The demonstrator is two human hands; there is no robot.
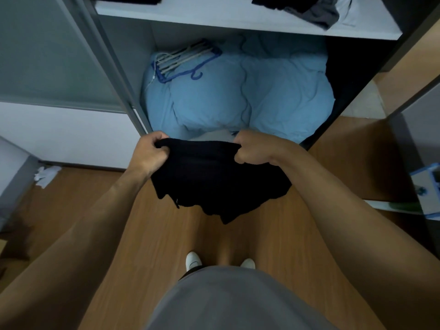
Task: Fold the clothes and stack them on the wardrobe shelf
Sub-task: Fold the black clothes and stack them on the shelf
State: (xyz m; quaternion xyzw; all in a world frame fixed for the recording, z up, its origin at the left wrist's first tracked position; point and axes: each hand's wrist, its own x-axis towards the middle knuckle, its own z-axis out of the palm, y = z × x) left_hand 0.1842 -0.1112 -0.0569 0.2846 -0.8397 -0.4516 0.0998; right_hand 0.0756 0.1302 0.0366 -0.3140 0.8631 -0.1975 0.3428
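left hand (149, 152) fingers curled, gripping left end of black garment's top edge | right hand (252, 148) clenched on right end | black garment (214, 182) hangs bunched between the 2 hands, above wood floor (147, 234), before open wardrobe | shelf (214, 17) above carries dark clothes (297, 5) | blue duvet (238, 96) below, hangers (183, 60) on it

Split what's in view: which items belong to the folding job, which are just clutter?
Job: black garment, held by left hand and right hand; wardrobe shelf; dark clothes on it.
Lying about: blue duvet; hangers on it; white cloth on floor.
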